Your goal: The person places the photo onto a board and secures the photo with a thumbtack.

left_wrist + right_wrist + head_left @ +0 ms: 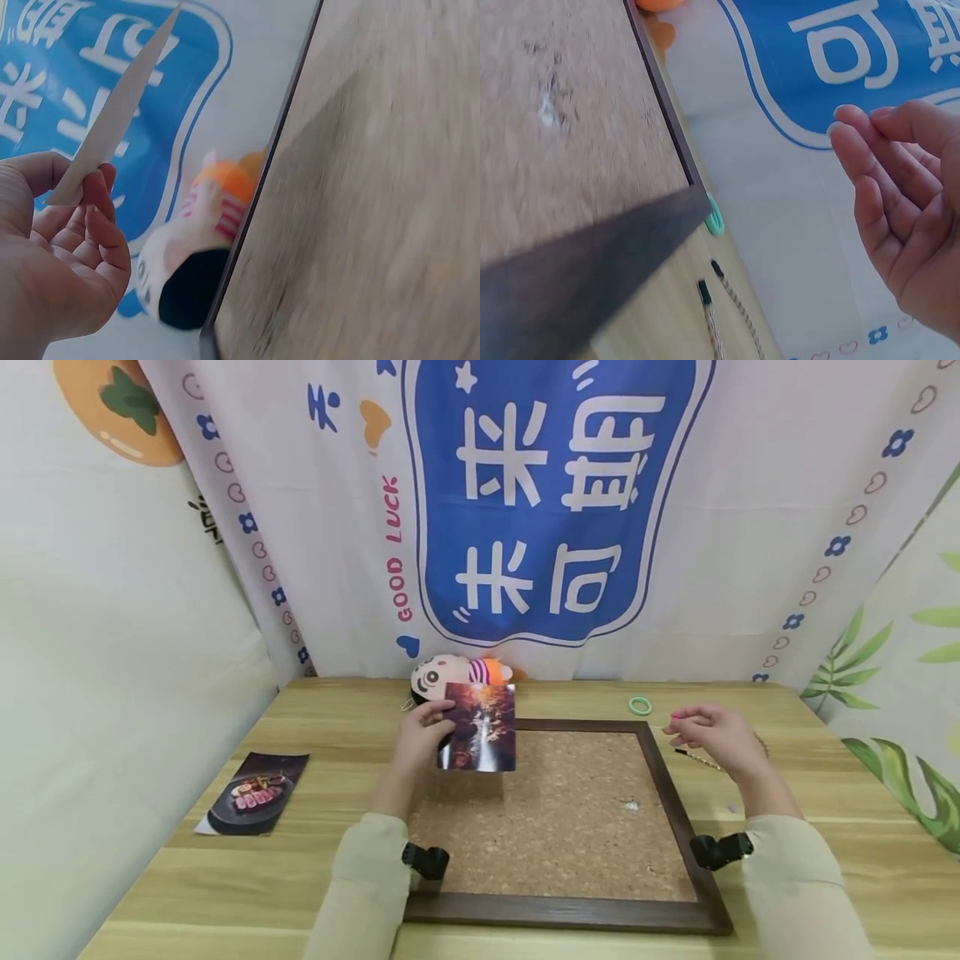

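Observation:
My left hand [427, 732] pinches a glossy photo print [480, 731] by its left edge, thumb against fingers. The print shows a dark scene with orange glow and is held up above a cork board [570, 827] with a dark brown frame. From the left wrist view the print [116, 112] is seen nearly edge-on, its pale back showing. My right hand [716, 735] is raised past the board's right side, thumb tip against the index finger. A small pink object [677, 716] shows at those fingertips in the head view; in the right wrist view it is hidden.
Another photo print [258, 793], of sliced meat on a plate, lies on the table's left. A plush doll [442, 675] lies behind the board. To the right are a green ring [640, 706] and a braided cord [697, 758]. A whitish mark [632, 806] shows on the cork.

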Available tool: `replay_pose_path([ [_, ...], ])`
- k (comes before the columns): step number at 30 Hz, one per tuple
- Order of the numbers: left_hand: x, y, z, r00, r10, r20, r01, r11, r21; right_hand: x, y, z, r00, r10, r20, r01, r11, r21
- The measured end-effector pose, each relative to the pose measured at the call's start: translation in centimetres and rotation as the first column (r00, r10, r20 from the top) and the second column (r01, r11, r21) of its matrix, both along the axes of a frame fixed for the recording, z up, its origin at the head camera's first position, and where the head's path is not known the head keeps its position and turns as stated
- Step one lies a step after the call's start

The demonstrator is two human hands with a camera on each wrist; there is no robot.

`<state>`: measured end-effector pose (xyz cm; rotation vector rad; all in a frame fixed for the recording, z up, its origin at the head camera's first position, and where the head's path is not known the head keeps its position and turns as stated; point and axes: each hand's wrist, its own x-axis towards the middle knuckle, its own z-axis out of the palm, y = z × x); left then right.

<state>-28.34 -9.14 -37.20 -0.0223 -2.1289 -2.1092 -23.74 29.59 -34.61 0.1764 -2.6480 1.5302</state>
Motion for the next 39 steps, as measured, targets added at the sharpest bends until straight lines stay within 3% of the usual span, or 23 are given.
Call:
replay_pose_path([
  [6, 0.1, 3.0, -0.6, 0.997, -0.066, -0.030, 0.065, 0.998, -0.015, -1.6, -1.6, -0.5, 0.999, 0.030, -0.026, -0.031, 0.998, -0.056],
  [12, 0.2, 6.1, -1.8, 0.989, -0.146, 0.020, 0.145, 0.989, 0.024, -2.4, -2.5, -1.5, 1.000, 0.023, -0.007, -0.023, 0.998, -0.058],
  [15, 0.9, 7.5, -1.6, 0.983, -0.180, 0.045, 0.179, 0.984, 0.018, -2.7, -2.9, -1.9, 1.000, 0.024, -0.003, -0.025, 0.995, -0.093],
  [20, 0.7, 9.5, -2.4, 0.974, -0.225, 0.029, 0.225, 0.974, 0.016, -3.0, -3.8, -1.8, 0.999, 0.034, -0.004, -0.035, 0.987, -0.155],
  [23, 0.5, 10.5, -3.1, 0.972, -0.236, 0.015, 0.236, 0.972, 0.012, -3.2, -4.3, -1.6, 1.000, 0.026, 0.000, -0.026, 0.986, -0.163],
  [32, 0.9, 12.9, -3.8, 0.958, -0.273, 0.089, 0.276, 0.961, -0.021, -4.1, -5.1, -2.3, 0.998, -0.018, -0.063, 0.006, 0.983, -0.186],
  [39, 1.1, 13.9, -4.0, 0.945, -0.301, 0.130, 0.309, 0.950, -0.045, -4.8, -5.8, -3.1, 0.989, -0.093, -0.117, 0.080, 0.991, -0.106],
])
